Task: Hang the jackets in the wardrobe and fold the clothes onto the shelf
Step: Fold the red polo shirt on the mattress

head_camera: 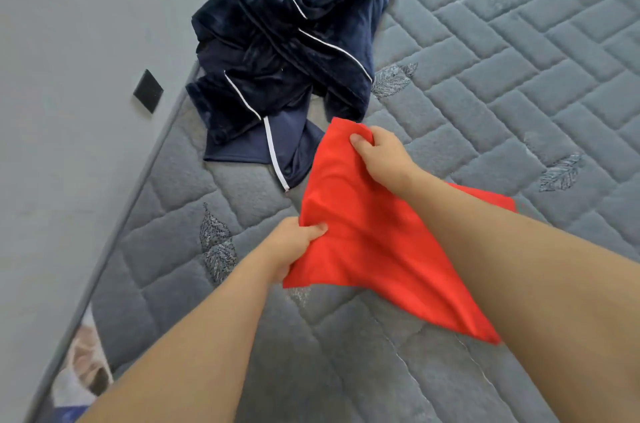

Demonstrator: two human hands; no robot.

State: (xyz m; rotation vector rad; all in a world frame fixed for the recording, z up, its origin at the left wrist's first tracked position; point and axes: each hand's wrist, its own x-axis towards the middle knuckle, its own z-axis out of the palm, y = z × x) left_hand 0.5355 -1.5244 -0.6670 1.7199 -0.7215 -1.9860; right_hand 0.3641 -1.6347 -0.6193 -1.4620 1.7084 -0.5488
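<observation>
Far left: grey wall (52, 41) w/ a small black square plate (148, 91) on it, just beside the mattress edge. At bottom left, some blurred stuff is showing past the mattress edge; can't tell what it is.

Grey quilted mattress (519, 76) is filling most of the view, w/ leaf patterns stitched in.

Navy clothes pile (287, 41), plush fabric w/ white piping, is lying crumpled on the mattress near the wall side, top centre. One flatter navy piece w/ a white stripe is sticking out at the pile's lower end, its tip just beside the red cloth.

L hand (294, 242) is reaching in from bottom left, grip closed round the red cloth's near left edge, thumb on top, fingers curled under.

Red cloth (363, 232) is sitting centre frame, partly lifted off the mattress, stretched btwn both hands; its lower right corner is trailing down onto the mattress under the R forearm.

R hand (377, 148) is coming in from the right, grip pinching the cloth's far top corner, close to the navy pile.
</observation>
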